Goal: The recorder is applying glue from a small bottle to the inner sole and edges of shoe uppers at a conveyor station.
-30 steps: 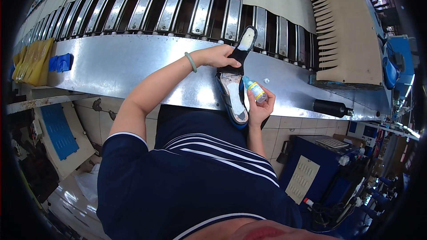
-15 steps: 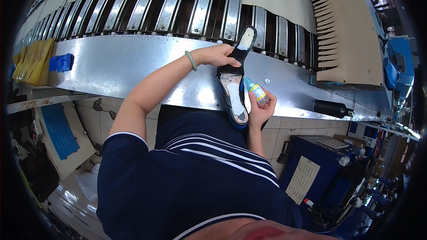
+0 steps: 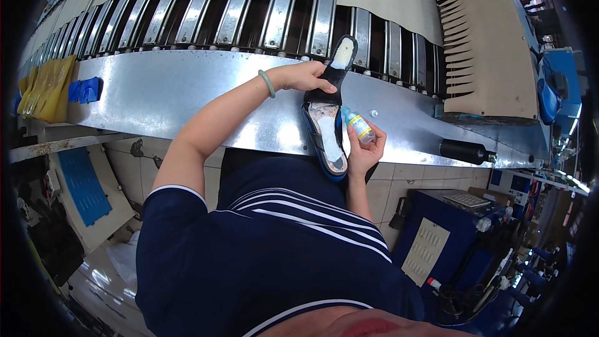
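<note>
left to right: we saw the left hand pinching a dark flap, thumb on top. the open shoe lay nearer the person, slightly rightward, over the tabletop's near edge, its long axis roughly fore-and-aft, its interior whitish, blotched. just beside it, the right hand gripped a yellow-labelled bottle, tilted shoeward.

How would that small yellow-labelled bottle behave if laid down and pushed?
The bottle looks rounded, so it would probably roll on the smooth, shiny metal bench. It is likely light, being small enough for the right hand to hold alone. Its narrow shape might also tip easily if stood upright.
</note>
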